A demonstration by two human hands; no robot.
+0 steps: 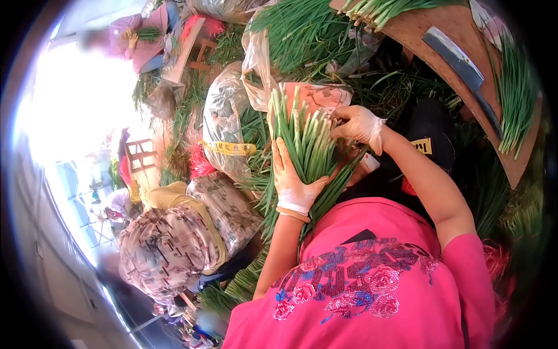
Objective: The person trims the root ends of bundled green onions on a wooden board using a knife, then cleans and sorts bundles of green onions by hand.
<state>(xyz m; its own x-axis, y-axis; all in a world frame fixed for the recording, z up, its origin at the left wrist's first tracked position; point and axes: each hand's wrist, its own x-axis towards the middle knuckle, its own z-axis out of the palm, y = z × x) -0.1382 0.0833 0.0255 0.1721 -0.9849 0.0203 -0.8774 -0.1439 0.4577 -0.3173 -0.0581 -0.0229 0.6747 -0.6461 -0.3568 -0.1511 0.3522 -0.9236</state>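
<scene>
A thick bunch of green onions [308, 142] stands upright in front of me, with pale stem ends at the top and green leaves trailing down. My left hand [295, 183] is wrapped round its lower left side, thumb across the front. At the upper right of the bunch, my right hand [351, 125] has its fingers pinched against the pale stems; the exact stem between them is partly hidden. Both hands wear thin, whitish see-through gloves. Behind the bunch is a pinkish-orange printed sheet [322, 96].
On the curved wooden board [465, 64] at right lie a cleaver [453, 55] and more green onions [517, 96]. Plastic bags [226, 113] and loose greens [302, 29] lie ahead. A person in a patterned top [168, 247] is close on my left; another person [142, 38] holds greens farther off.
</scene>
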